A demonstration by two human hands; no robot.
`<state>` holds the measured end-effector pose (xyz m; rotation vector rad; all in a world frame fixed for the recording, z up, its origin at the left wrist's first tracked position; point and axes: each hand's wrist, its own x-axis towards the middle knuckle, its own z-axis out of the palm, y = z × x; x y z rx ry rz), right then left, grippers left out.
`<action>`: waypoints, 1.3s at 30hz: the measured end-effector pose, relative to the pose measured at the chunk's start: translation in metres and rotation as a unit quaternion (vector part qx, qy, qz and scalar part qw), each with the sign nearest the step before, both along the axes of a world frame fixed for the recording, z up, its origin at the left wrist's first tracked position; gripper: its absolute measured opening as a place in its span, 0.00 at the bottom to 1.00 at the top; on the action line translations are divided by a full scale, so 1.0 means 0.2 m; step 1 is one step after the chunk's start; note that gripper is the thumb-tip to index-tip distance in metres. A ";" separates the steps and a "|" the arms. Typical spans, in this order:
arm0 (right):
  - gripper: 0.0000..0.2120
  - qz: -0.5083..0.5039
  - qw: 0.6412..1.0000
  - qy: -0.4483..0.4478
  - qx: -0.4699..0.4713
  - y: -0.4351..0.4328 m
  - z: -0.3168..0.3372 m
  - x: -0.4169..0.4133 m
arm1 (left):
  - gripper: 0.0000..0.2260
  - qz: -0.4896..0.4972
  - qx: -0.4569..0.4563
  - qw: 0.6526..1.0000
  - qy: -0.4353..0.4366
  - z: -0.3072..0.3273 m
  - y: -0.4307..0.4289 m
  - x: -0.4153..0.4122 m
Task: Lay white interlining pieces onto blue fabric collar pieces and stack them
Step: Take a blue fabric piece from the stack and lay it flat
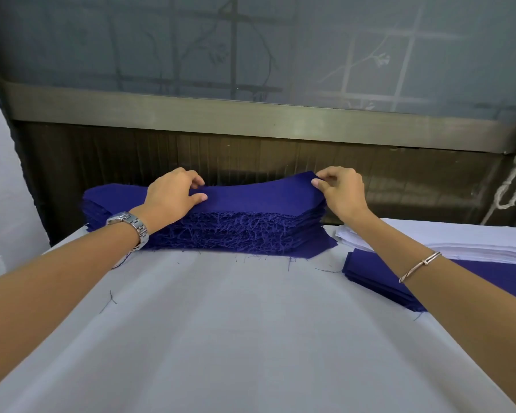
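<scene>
Because only one layer is wanted from the tall, frayed-edged stack of dark blue fabric collar pieces, the topmost blue collar piece is taken near both ends rather than in the middle. Its right end is pinched between thumb and forefinger of the right hand and held slightly raised, seemingly to part it from the clinging threads beneath. Towards its left, a small fold of the same piece is nipped between the thumb and curled fingers of the left hand, whose heel is rested on the stack, probably to stop the lower layers sliding. The stack is set at the far edge of the white cloth-covered table. A flat pile of white interlining pieces is kept within reach at the right, beside or partly upon a lower stack of blue pieces; which cannot be told.
</scene>
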<state>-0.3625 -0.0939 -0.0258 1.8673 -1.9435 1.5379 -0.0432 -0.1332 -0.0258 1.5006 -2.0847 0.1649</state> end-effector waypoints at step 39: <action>0.11 0.102 0.957 -0.135 0.234 0.87 0.05 -0.86 | 0.11 -0.249 0.133 0.951 0.122 0.14 0.47 0.16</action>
